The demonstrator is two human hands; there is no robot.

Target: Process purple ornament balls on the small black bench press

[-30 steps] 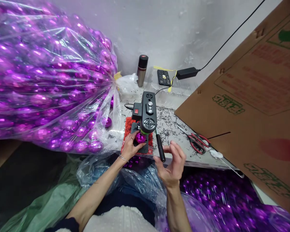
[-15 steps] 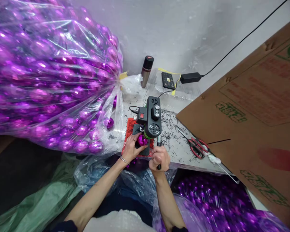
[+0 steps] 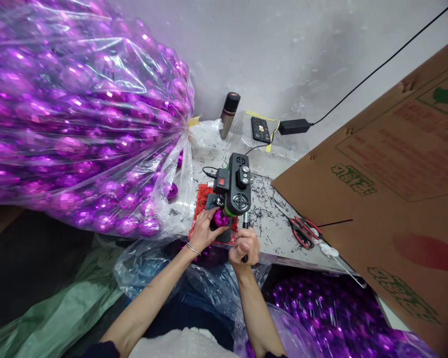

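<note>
A shiny purple bauble (image 3: 220, 218) is gripped between the thumb and fingers of my left hand (image 3: 205, 229), under the near end of a small black benchtop machine (image 3: 239, 184). My right hand (image 3: 245, 246) is wrapped round the black-handled lever (image 3: 245, 222) at the machine's right side. The machine has a red switch (image 3: 221, 182) on its left and stands on a dark base plate (image 3: 224, 235) over a red mat (image 3: 201, 196). Where the bauble meets the machine is partly hidden.
A large clear bag of purple baubles (image 3: 78, 124) fills the left. Red-handled scissors (image 3: 304, 231) lie right, by a big cardboard box (image 3: 388, 179). Behind stand a bottle (image 3: 229, 114), a phone (image 3: 260, 130) and a power adapter (image 3: 294, 126). Black scraps (image 3: 263, 199) litter the table. More purple baubles (image 3: 328, 308) sit below right.
The view has shifted slightly. Both hands keep their places on the bauble and the lever, with no clear movement of either.
</note>
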